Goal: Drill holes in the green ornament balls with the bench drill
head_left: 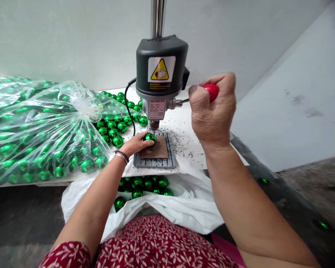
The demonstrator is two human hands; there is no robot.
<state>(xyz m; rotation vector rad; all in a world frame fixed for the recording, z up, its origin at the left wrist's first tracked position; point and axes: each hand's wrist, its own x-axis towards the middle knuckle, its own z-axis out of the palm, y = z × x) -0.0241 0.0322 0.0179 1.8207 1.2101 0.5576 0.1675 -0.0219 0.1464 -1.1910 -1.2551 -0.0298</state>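
Observation:
A small drill press point(162, 67) with a dark grey head stands on the white table. My left hand point(139, 143) grips a shiny green ball point(150, 139) on a brown board point(155, 149), right under the drill's bit. The board lies on the grey slotted base point(171, 162). Whether the bit touches the ball I cannot tell. My right hand point(213, 108), raised at the right of the drill head, is wrapped round the red knob point(211, 91) of the feed lever.
A knotted clear plastic bag point(44, 134) full of green balls covers the table's left side, with loose green balls point(113, 128) beside it. More balls point(147, 183) lie in a white cloth sack point(181, 203) at my lap. Dark shavings litter the white table point(188, 128).

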